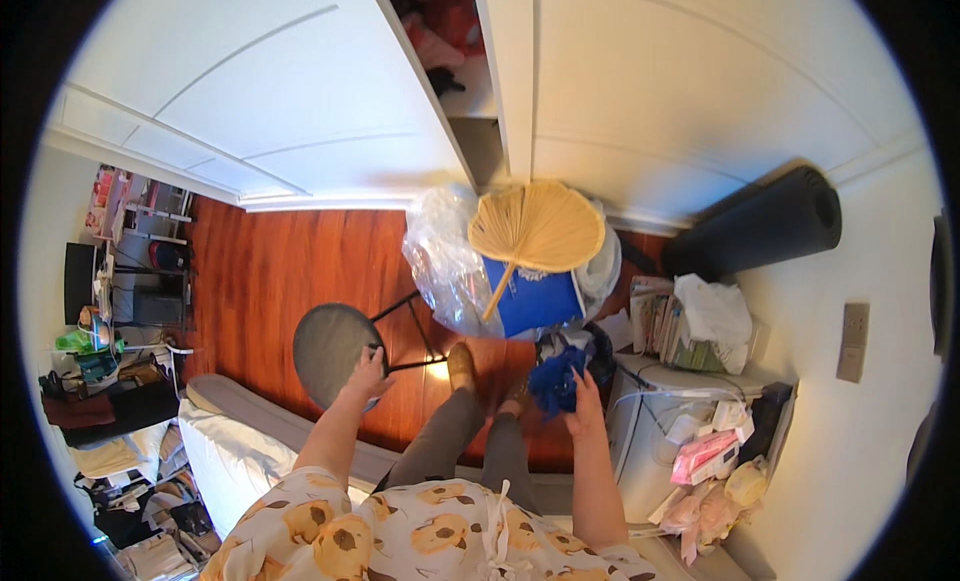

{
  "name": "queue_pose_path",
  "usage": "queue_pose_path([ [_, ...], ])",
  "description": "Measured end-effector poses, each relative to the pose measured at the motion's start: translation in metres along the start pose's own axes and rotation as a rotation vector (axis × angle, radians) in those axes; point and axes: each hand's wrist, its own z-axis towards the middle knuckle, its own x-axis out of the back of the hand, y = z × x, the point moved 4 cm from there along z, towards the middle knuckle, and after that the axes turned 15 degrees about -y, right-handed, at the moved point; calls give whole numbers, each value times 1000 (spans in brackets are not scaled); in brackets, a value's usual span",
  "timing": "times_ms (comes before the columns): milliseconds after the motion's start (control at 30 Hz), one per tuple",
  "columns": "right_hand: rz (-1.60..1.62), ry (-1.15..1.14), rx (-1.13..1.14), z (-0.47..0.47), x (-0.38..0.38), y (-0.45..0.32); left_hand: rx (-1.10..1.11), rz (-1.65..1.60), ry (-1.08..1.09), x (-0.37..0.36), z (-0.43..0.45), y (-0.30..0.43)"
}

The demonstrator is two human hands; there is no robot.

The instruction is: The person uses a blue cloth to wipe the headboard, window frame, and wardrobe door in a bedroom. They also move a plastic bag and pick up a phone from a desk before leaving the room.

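My left hand (366, 377) is at the right rim of a round stool (330, 352) with a dark seat, gripping its edge. The stool's thin black legs stretch to the right, so it looks tilted. In my right hand (585, 401) is a crumpled blue bundle (556, 378), thin cloth or plastic, hard to tell which. It hangs over a dark bag-lined bin (596, 348), partly hidden. Ahead, a palm-leaf hand fan (540, 224) lies on a blue flat item (532, 303) and clear plastic wrapping (446, 266).
A bed (232, 438) runs along the near left. White wardrobe doors (315, 108) stand ahead, with a gap between them. On the right are a rolled black mat (757, 221), upright books (652, 314) and a white cabinet (637, 431) bearing cables and a pink pack (703, 457).
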Motion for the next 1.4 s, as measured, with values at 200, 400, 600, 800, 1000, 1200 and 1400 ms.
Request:
queue_pose_path([
  [200,88,-130,53,3,-53,-39,-362,-120,497,173,-44,51],
  [400,-439,-226,403,33,-163,-136,-773,-301,1020,400,-164,146],
  [600,-873,-143,844,6,-353,-272,-905,-359,1256,535,-269,215],
  [800,-958,-59,1408,2,-499,-369,-913,-240,1155,567,-284,221],
  [1000,-1185,493,1640,86,-437,-328,-1211,-141,1152,566,-280,247],
  [1200,-1147,503,1642,48,-478,-333,-1317,-68,1154,561,-280,289],
  [1400,-1424,571,1975,-41,-595,-373,-1322,-143,1070,553,-275,311],
])
